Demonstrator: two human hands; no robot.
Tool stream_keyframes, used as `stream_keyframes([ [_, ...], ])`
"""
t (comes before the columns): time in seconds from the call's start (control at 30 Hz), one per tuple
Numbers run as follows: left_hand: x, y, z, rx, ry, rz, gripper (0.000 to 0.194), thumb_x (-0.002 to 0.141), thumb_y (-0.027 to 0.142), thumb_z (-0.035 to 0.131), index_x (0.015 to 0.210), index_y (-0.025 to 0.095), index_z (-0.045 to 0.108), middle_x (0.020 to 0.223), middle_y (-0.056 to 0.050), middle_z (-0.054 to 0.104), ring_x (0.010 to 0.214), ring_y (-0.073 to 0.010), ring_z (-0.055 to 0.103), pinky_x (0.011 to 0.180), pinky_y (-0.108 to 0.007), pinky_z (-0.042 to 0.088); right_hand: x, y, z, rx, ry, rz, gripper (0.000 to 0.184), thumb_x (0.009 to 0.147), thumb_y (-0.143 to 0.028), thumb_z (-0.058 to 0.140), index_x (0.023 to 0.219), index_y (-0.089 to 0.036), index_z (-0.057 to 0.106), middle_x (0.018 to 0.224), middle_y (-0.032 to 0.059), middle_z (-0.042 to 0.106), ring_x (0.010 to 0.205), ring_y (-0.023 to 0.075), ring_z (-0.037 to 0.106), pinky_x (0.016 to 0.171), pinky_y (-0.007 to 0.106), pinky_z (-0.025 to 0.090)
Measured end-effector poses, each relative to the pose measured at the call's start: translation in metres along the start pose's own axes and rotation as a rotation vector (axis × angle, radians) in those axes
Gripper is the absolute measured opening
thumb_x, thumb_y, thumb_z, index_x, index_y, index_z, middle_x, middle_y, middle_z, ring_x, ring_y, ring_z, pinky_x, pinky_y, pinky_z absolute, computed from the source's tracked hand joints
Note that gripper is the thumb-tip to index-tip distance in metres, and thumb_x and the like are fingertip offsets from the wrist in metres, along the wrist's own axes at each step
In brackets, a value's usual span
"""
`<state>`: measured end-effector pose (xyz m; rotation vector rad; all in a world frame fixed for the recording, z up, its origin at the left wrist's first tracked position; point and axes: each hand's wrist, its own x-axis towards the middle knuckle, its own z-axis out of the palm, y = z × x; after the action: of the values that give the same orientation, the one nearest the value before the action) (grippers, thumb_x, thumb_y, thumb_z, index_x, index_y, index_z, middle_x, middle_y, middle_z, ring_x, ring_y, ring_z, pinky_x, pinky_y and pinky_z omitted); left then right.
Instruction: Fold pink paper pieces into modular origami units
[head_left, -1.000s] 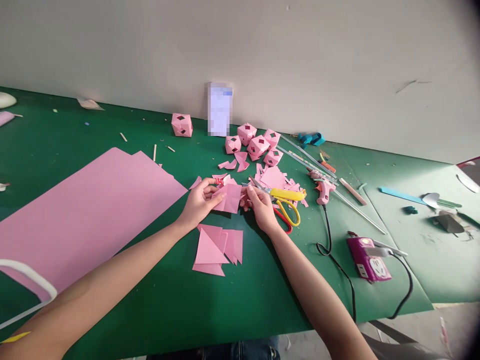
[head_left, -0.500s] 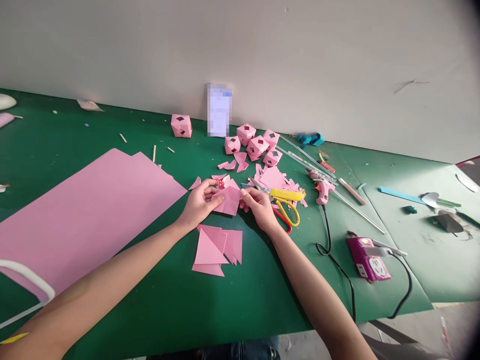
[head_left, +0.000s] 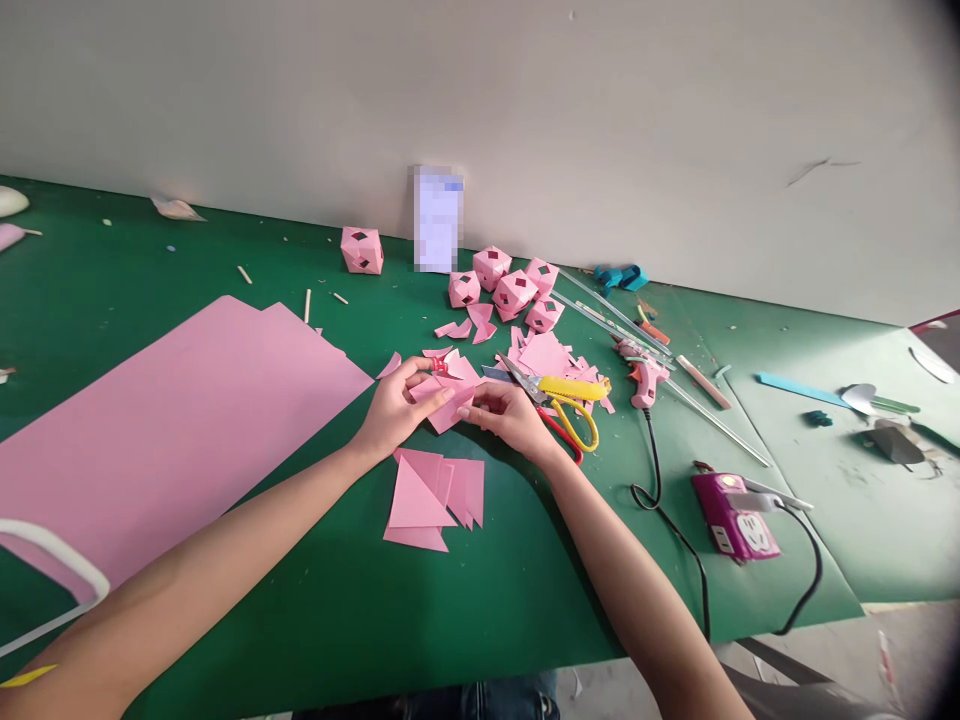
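Between both hands is a creased piece of pink paper (head_left: 448,412), lifted a little above the green table. My left hand (head_left: 397,400) pinches its left side, thumb on top. The fingers of my right hand (head_left: 511,418) close on its lower right edge. Just in front of me, below the hands, lie several pink paper triangles (head_left: 427,495) in a loose stack. Scissors (head_left: 566,405) with red and yellow handles and a yellow utility knife (head_left: 574,388) rest right of my right hand, over pink scraps (head_left: 546,355).
Several pink paper polyhedra (head_left: 516,292) stand near the wall, beside a blurred upright screen (head_left: 437,220). Large pink sheets (head_left: 180,420) cover the left. A pink glue gun (head_left: 646,380), clear glue sticks (head_left: 720,425) and a purple power strip (head_left: 739,518) lie to the right.
My right hand has shifted slightly left and down along the paper's edge. The paper is now more bent and tilted. My left hand has stayed nearly in place.
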<state>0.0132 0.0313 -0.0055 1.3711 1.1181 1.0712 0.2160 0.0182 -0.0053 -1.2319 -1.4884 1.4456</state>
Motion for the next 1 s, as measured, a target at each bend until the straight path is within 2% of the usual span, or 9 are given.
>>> stream_keyframes([
  [0.13,-0.002,0.003,0.001,0.018,-0.047,0.039,0.045,0.080,0.044,0.081,0.112,0.018,0.065,0.095,-0.006,0.079,0.094,-0.0244,0.075,0.082,-0.033,0.057,0.001,0.005,0.002,-0.050,0.021,-0.016,0.050,0.072,-0.064,0.084,0.081,-0.018,0.068,0.070,-0.0036,0.054,0.059,0.0101,0.038,0.054,0.027,0.028],
  [0.27,-0.003,0.001,0.001,0.038,-0.074,0.009,0.047,0.079,0.047,0.081,0.113,0.019,0.064,0.095,-0.006,0.079,0.093,-0.0261,0.076,0.081,-0.034,0.058,0.000,0.003,0.004,-0.125,0.062,-0.004,0.054,0.069,-0.069,0.083,0.076,-0.019,0.063,0.065,-0.0049,0.048,0.058,0.0107,0.035,0.053,0.027,0.025],
  [0.6,-0.001,-0.007,0.000,0.120,-0.093,0.032,0.048,0.076,0.043,0.084,0.114,0.020,0.065,0.114,-0.011,0.077,0.109,-0.0303,0.074,0.097,-0.042,0.056,0.000,0.005,0.008,-0.213,0.109,0.007,0.049,0.070,-0.063,0.083,0.072,-0.021,0.058,0.059,-0.0060,0.047,0.056,0.0111,0.037,0.053,0.027,0.026],
  [0.73,-0.001,-0.004,0.000,0.094,-0.071,0.035,0.048,0.078,0.042,0.082,0.117,0.019,0.064,0.109,-0.009,0.077,0.106,-0.0287,0.075,0.094,-0.040,0.056,-0.001,0.003,0.007,-0.180,0.090,-0.001,0.051,0.067,-0.064,0.086,0.079,-0.020,0.064,0.063,-0.0053,0.050,0.057,0.0110,0.039,0.053,0.027,0.029],
  [0.87,0.000,-0.001,-0.001,0.064,-0.041,0.006,0.050,0.078,0.044,0.082,0.118,0.019,0.064,0.095,-0.006,0.078,0.095,-0.0262,0.076,0.088,-0.037,0.057,-0.003,-0.001,0.007,-0.102,0.063,-0.019,0.050,0.080,-0.069,0.073,0.085,-0.019,0.068,0.070,-0.0011,0.058,0.057,0.0122,0.047,0.054,0.027,0.037],
  [1.0,0.001,0.001,0.000,0.014,-0.041,-0.019,0.049,0.078,0.047,0.082,0.114,0.019,0.064,0.096,-0.007,0.079,0.093,-0.0255,0.076,0.083,-0.035,0.057,-0.003,-0.005,0.008,-0.032,0.102,-0.019,0.053,0.078,-0.072,0.074,0.083,-0.019,0.069,0.071,0.0001,0.062,0.055,0.0114,0.048,0.052,0.027,0.040],
])
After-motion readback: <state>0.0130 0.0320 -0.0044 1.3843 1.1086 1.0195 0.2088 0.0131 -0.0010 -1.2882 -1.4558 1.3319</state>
